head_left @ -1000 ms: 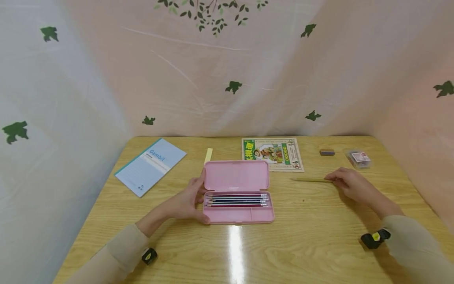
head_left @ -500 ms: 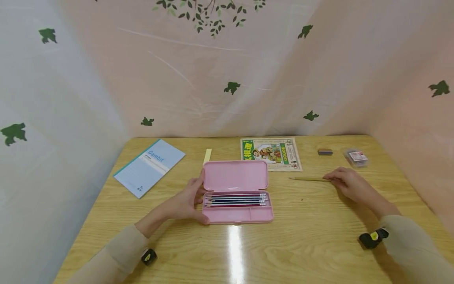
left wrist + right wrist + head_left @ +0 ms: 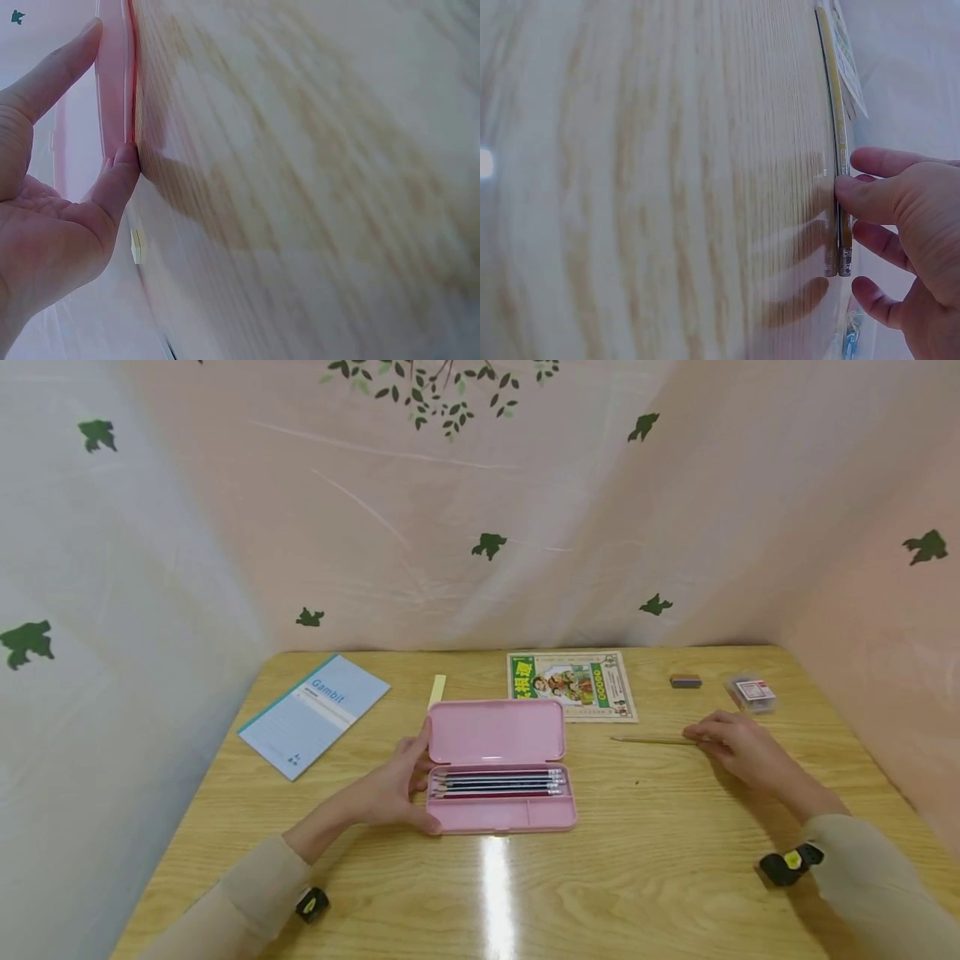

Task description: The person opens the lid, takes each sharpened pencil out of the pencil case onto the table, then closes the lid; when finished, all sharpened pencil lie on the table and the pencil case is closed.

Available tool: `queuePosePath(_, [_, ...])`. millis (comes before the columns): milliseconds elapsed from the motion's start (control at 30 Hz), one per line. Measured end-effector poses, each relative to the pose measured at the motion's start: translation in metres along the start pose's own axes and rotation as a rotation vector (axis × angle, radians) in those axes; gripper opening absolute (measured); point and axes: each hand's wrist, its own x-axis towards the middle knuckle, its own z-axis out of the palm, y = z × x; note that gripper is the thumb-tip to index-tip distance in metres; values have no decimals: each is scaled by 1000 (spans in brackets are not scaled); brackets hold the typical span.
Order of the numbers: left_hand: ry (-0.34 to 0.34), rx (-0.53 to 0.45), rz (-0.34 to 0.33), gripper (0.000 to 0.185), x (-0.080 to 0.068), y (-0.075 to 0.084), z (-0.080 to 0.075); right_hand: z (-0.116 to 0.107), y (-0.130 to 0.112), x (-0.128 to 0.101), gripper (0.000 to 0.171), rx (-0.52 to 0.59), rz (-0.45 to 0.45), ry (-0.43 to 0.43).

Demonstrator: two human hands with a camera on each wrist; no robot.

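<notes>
An open pink pencil case (image 3: 480, 815) lies on the table with several striped pencils (image 3: 495, 783) in its long back compartment. My left hand (image 3: 390, 789) holds the case at its left side, thumb by the front corner and a finger up along the raised lid. In the left wrist view, the thumb and a fingertip meet the pink case wall (image 3: 114, 82). Farther right, my right hand (image 3: 738, 752) pinches a yellow pencil (image 3: 652, 740) near its end, the tip pointing left. The right wrist view has the thumb and fingers on either side of this pencil (image 3: 834, 90), low at the tabletop.
A blue notebook (image 3: 315, 718) lies at the left. Behind the case are a pale yellow strip (image 3: 437, 688) and an illustrated booklet (image 3: 611, 697), partly covered by the lid. An eraser (image 3: 686, 681) and a small clear box (image 3: 752, 693) sit at the back right.
</notes>
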Motion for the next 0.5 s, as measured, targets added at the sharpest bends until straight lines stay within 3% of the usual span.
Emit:
queuePosePath(267, [-2, 5, 2, 145, 1, 1, 0, -4, -5, 3, 36, -3, -18, 18])
queuePosePath(500, [5, 8, 1, 146, 0, 1, 0, -10, -31, 21, 44, 13, -120, 113])
